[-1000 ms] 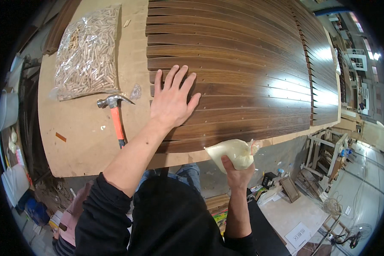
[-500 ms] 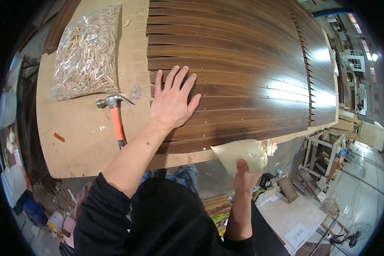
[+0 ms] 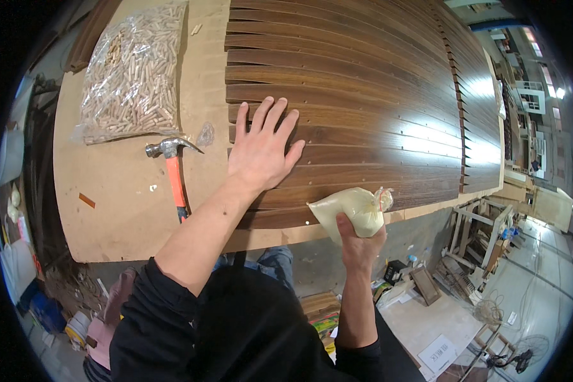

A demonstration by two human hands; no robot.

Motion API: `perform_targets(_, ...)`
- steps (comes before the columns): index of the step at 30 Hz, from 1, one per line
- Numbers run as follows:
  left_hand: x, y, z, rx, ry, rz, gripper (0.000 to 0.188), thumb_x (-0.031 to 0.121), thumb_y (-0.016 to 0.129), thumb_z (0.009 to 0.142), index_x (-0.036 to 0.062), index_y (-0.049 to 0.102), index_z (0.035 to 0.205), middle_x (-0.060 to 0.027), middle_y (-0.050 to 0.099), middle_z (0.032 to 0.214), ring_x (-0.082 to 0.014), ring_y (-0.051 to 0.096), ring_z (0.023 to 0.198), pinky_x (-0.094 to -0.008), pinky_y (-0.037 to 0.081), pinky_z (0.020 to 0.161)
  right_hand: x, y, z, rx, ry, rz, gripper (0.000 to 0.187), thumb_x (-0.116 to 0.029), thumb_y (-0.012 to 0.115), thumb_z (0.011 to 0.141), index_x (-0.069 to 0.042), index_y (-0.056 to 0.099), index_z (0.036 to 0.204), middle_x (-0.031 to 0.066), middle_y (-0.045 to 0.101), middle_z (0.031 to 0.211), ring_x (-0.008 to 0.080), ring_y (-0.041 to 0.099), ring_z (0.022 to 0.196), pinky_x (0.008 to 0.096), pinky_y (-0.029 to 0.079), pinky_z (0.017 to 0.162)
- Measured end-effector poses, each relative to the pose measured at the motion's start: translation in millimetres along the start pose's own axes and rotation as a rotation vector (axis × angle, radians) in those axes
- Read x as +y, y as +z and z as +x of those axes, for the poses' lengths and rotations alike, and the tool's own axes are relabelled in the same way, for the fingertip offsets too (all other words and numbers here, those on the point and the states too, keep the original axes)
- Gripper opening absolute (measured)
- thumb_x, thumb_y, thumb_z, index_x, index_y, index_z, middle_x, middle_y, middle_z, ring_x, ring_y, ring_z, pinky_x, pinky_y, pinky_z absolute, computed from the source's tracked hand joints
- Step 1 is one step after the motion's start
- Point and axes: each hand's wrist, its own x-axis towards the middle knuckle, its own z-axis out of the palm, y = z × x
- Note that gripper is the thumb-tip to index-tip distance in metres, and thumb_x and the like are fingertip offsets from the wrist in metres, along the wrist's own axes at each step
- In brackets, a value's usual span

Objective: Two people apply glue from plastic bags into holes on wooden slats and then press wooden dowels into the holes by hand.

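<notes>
Dark brown wooden strips [image 3: 363,149] lie side by side on the work table, with small holes along them. My left hand [image 3: 264,153] rests flat on their left ends, fingers spread. In my right hand [image 3: 361,247] is a tied plastic bag of cream-coloured paste [image 3: 353,205], gripped from below with the thumb on its near side. Its pointed tip aims left, over the nearest strip by the front edge. A small white spot [image 3: 307,223] shows just below the tip. Whether the tip touches the wood, I cannot tell.
Left of the strips, a claw hammer [image 3: 175,175] with an orange handle lies on the tan table board [image 3: 121,219]. Behind it is a clear bag of wooden dowels [image 3: 130,76], with a crumpled plastic scrap [image 3: 205,134] nearby. A wooden frame rack [image 3: 484,232] stands at right.
My right hand has raised the paste bag and shifted it slightly left, tilting its tied end upward. My left hand stays on the strips.
</notes>
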Motion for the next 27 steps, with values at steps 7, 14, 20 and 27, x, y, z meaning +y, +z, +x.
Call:
perform_targets(7,1,1,1,0.000,-0.007,-0.007,0.054,0.040,0.065,0.097,0.0119,0.057,0.143,-0.0128,0.048,0.153,-0.0317,0.037,0.149,-0.0592,0.022,0.124,-3,2,4,0.000,-0.017,-0.029,0.041,-0.014,0.087,0.082,0.000,0.067,0.115,0.0066,0.071,0.107,0.0174,0.068,0.096,0.0313,0.054,0.088)
perform_targets(14,0,2,1,-0.007,-0.010,-0.014,0.054,0.041,0.064,0.097,0.0125,0.056,0.143,-0.0122,0.047,0.154,-0.0311,0.036,0.150,-0.0586,0.021,0.125,-4,-3,-2,0.088,-0.008,0.123,0.053,-0.021,0.089,0.084,0.003,0.065,0.125,0.0062,0.071,0.112,0.0151,0.067,0.098,0.0302,0.054,0.087)
perform_targets(20,-1,1,0,-0.047,-0.026,-0.003,0.055,0.041,0.063,0.098,0.0130,0.055,0.145,-0.0118,0.045,0.156,-0.0304,0.033,0.151,-0.0578,0.019,0.126,-6,1,21,0.045,-0.108,0.011,0.050,-0.023,0.086,0.088,0.003,0.064,0.126,0.0067,0.070,0.115,0.0159,0.065,0.103,0.0315,0.052,0.092)
perform_targets(27,0,0,0,-0.052,-0.033,-0.017,0.054,0.041,0.061,0.099,0.0129,0.055,0.145,-0.0122,0.045,0.157,-0.0303,0.032,0.152,-0.0574,0.017,0.127,-3,13,34,0.020,-0.105,0.036,0.043,-0.009,0.085,0.084,-0.001,0.064,0.121,0.0062,0.070,0.113,0.0154,0.066,0.101,0.0318,0.053,0.092)
